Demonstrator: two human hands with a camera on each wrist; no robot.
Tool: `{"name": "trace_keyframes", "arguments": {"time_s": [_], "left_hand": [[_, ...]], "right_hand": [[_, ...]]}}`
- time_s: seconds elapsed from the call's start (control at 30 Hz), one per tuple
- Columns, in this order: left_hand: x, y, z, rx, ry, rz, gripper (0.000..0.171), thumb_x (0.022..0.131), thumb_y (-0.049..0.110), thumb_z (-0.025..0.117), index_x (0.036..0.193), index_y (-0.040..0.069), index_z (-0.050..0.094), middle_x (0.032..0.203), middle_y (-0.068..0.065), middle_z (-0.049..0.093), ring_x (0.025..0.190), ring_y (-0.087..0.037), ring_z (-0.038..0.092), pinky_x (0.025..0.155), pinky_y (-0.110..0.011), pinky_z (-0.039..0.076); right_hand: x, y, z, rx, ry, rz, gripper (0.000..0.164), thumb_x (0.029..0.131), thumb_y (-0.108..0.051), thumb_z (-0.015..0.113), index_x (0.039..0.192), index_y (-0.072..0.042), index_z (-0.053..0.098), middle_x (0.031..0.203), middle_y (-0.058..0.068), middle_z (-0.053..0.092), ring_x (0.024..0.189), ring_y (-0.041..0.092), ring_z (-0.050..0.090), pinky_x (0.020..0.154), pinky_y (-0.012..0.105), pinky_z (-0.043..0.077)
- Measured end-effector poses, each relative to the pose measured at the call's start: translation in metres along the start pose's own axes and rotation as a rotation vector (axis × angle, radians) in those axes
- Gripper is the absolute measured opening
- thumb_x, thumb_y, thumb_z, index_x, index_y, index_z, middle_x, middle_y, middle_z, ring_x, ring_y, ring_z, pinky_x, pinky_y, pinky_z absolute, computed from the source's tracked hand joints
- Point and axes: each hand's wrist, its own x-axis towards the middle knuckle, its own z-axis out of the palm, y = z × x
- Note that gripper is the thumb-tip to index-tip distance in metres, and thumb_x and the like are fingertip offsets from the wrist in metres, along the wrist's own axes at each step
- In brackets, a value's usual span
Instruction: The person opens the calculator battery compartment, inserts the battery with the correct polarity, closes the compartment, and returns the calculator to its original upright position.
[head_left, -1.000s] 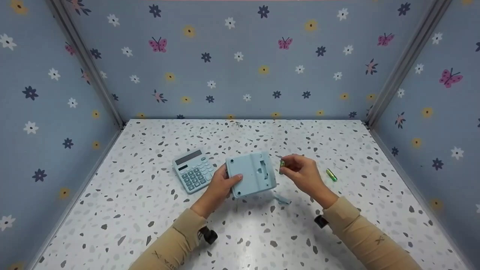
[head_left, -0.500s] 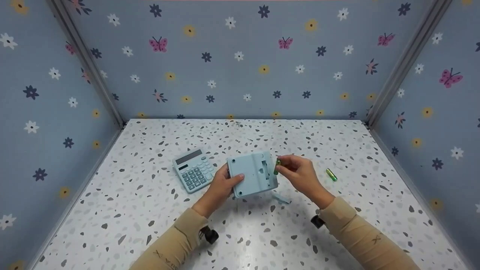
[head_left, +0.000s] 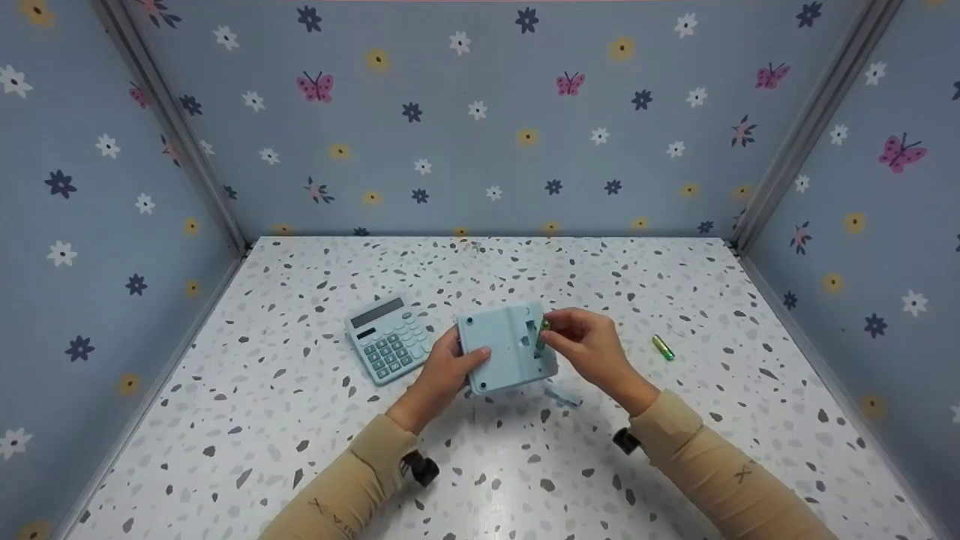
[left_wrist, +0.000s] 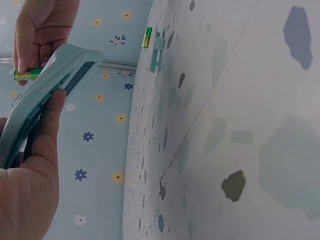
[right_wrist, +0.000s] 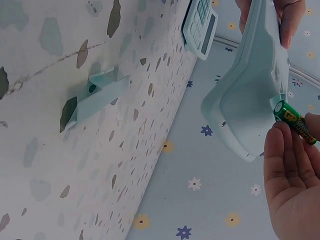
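My left hand [head_left: 442, 371] grips a pale blue calculator [head_left: 495, 352] by its left side, back face up, thumb across the back. The battery slot [head_left: 532, 337] in that back lies uncovered near the right end. A green battery [right_wrist: 295, 120] is pinched between the thumb and fingers of my right hand [head_left: 592, 349], right at the slot's edge; in the head view the fingers partly cover it. Whether the battery touches the slot, I cannot tell. On the table below lies the pale blue battery cover [right_wrist: 97, 97].
A second pale blue calculator [head_left: 388, 341] lies keys up on the speckled table [head_left: 480, 465], left of the held one. Another green battery [head_left: 663, 347] rests to the right of my right hand. Flower-patterned walls [head_left: 480, 150] stand at the back and both sides.
My right hand has moved left with the battery, from beside the calculator to its slot. The held calculator has shifted slightly right.
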Motion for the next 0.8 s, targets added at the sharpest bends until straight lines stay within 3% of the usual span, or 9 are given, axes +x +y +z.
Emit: {"name": "trace_keyframes", "arguments": {"time_s": [0.8], "left_hand": [[-0.0045,-0.0004,0.0016,0.041,-0.023,0.031,0.058,0.109,0.009,0.061,0.162,0.004,0.039,0.156,-0.024,0.057,0.136,-0.030,0.064,0.110,-0.044,0.059]], "right_hand": [[0.0016,0.0026,0.0074,-0.036,-0.026,0.022,0.010,0.098,-0.007,0.080,0.107,-0.003,0.079,0.096,0.012,0.078,0.079,0.013,0.067,0.072,0.021,0.057]]}}
